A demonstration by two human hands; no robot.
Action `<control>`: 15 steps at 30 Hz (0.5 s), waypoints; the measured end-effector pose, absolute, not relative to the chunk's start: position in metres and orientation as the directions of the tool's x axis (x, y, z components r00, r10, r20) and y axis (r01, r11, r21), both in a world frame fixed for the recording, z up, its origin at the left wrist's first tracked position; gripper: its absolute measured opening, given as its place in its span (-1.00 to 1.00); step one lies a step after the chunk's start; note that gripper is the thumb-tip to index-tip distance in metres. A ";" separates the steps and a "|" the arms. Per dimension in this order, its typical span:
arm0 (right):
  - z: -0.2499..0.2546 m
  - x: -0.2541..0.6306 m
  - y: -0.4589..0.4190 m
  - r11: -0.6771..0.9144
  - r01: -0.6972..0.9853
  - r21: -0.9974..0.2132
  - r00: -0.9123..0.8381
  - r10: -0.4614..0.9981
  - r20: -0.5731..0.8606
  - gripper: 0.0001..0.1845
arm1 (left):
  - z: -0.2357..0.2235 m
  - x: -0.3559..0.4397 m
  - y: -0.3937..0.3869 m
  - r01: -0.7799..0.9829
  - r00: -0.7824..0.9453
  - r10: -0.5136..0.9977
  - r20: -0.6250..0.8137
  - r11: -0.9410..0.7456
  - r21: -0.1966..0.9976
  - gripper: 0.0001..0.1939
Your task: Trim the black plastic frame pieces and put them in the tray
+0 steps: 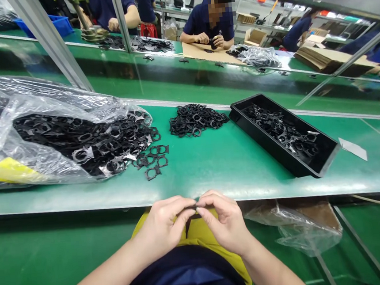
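My left hand (169,219) and my right hand (224,219) meet in front of the green table's near edge, above my lap. Thumb and forefinger of each are pinched on one small dark part (196,206), mostly hidden by the fingertips; it looks like a thin black piece. Beyond them, a pile of black ring-shaped parts (196,119) lies on the table. To the left, flat black frames with round holes (152,172) spill from a clear plastic bag (45,166). A black tray (270,146) at the right holds more black parts (280,128).
A white card (353,148) lies right of the tray. Behind the table runs a green conveyor belt (158,78) with a few black parts on it. Metal posts (51,43) rise at the left. Across the belt, a co-worker (211,25) handles a small dark part. A plastic-wrapped carton (303,221) sits below the table.
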State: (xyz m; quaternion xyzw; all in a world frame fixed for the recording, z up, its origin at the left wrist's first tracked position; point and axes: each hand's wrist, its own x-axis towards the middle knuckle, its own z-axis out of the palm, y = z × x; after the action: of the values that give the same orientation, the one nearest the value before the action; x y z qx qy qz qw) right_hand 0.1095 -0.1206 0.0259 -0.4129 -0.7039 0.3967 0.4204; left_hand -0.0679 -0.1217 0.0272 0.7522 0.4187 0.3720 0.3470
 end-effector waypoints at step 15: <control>0.007 0.103 -0.134 0.266 0.139 -0.954 -0.125 0.960 0.249 -0.95 | 0.009 -0.050 -0.138 -0.107 -0.094 0.994 0.049 -0.059 0.993 -0.90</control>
State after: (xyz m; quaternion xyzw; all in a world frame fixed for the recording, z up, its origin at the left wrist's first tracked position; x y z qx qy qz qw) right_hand 0.1029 -0.1340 0.0073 -0.4405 -0.6241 0.4162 0.4932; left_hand -0.0500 -0.1380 0.0090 0.4620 0.4804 0.5623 0.4895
